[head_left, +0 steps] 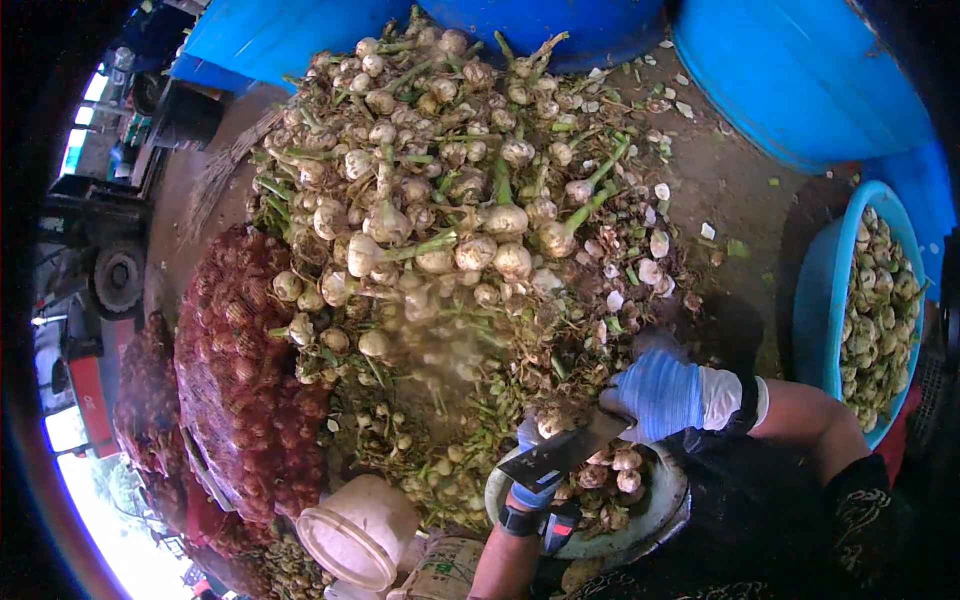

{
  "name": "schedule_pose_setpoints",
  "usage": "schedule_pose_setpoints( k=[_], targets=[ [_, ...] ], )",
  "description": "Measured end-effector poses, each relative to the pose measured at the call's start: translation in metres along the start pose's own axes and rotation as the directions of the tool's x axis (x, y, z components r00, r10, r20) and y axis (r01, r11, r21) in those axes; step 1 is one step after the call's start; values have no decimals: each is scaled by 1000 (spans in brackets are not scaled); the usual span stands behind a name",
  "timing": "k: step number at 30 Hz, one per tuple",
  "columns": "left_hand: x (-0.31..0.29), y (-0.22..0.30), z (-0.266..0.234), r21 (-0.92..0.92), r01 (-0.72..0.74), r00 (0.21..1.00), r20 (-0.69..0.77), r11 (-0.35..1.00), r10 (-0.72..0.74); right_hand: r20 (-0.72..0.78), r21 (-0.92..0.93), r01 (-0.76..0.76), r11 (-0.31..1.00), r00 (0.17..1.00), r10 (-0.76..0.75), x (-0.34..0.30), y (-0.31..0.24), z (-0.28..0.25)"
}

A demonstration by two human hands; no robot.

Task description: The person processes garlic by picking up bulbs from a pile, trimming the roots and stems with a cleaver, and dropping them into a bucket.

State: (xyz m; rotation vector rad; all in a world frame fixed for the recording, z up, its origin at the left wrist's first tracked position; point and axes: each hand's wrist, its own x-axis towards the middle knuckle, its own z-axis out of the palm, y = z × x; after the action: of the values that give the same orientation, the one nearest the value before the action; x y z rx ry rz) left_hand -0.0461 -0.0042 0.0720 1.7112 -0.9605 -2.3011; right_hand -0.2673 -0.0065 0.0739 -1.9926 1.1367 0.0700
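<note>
Over a pale round basin (680, 508), the gloved right hand (660, 395) has its fingers wrapped round a broad knife (560, 452). The left hand (530, 492) is partly hidden behind the blade, beside a garlic bulb (552, 421); whether its fingers grip it, I cannot tell. Trimmed-looking bulbs (628, 471) inside the basin seem done; beyond it, a large stalky heap (440, 200) seems left.

Clock positions about centre: garlic (430, 200) heaped on floor (725, 150) at 12 o'clock, barrel (550, 30) behind; tub (822, 300) containing garlic, 3 o'clock; basin (665, 528) containing garlic, knife (560, 452) above, 5 o'clock; bucket (385, 512), 7 o'clock.
</note>
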Motion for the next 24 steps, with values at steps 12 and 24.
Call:
schedule_pose_setpoints(
  k=[12, 24],
  targets=[
    [0, 10, -16, 389, -707, 705, 450, 591, 548, -98, 79, -379, 922, 917, 386, -14, 77, 39],
    [21, 7, 17, 532, -394, 918, 190, 750, 347, -302, 626, 52, 778, 936, 181, -1, 6, 0]
  ],
)
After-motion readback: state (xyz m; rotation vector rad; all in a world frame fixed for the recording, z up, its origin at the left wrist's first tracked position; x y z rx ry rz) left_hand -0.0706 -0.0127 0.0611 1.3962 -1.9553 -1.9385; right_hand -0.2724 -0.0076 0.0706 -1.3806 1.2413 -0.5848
